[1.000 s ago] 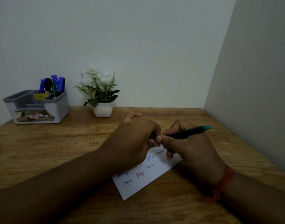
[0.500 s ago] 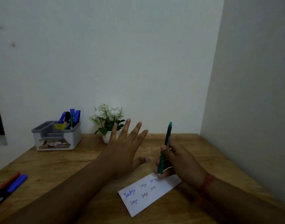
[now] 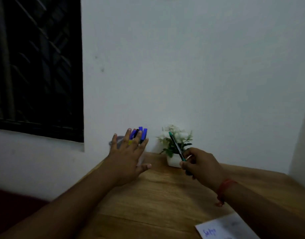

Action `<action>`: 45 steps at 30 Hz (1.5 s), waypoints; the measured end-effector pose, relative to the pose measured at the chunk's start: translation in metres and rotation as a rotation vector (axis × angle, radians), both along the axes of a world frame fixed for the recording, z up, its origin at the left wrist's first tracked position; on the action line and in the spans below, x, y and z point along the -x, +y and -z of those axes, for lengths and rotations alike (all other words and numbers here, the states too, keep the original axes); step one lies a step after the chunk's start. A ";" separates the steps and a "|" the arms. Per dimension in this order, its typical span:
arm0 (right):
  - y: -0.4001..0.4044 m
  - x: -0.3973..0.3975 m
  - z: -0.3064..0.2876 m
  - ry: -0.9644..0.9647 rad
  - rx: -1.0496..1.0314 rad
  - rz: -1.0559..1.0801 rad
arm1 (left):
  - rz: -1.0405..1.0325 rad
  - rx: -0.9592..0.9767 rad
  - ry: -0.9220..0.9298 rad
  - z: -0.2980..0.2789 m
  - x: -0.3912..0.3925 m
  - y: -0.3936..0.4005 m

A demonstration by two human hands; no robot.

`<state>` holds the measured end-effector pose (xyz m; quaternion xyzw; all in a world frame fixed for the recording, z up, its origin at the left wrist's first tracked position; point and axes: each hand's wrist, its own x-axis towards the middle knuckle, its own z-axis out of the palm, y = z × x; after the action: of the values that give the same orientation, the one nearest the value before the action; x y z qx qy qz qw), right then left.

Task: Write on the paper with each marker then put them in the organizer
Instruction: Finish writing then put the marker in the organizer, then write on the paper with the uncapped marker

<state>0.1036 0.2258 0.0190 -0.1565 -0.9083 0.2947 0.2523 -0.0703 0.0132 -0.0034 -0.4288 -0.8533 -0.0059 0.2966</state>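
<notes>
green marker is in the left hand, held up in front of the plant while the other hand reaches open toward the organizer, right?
Not quite. The head view shows the green marker in the right hand, in front of the plant; the open left hand reaches toward the organizer.

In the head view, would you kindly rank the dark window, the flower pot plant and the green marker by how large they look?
1. Dark window, by far the largest.
2. Flower pot plant.
3. Green marker, a thin stick held in the right hand; it sits nearer the camera, so it only looks nearly as tall as the plant.
</notes>
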 end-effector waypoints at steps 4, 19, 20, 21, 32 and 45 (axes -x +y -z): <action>-0.024 0.051 -0.023 0.028 -0.210 -0.009 | -0.130 0.061 -0.043 0.008 0.038 -0.044; -0.118 0.199 -0.078 -0.204 -0.812 -0.112 | -0.274 0.003 -0.298 0.021 0.076 -0.086; -0.122 0.205 -0.078 -0.211 -0.813 -0.118 | -0.274 0.005 -0.309 0.021 0.076 -0.086; -0.125 0.210 -0.077 -0.217 -0.811 -0.125 | -0.274 0.007 -0.320 0.021 0.076 -0.086; -0.127 0.216 -0.071 -0.109 -0.658 -0.137 | -0.271 0.033 -0.396 0.019 0.068 -0.087; -0.101 0.099 -0.036 0.122 -0.602 -0.168 | 0.059 0.154 -0.785 -0.014 0.034 -0.113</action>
<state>0.0048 0.1247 0.0546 0.0185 -0.9477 0.0413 0.3160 -0.1041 -0.1000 0.0103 -0.4393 -0.8870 -0.1140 -0.0853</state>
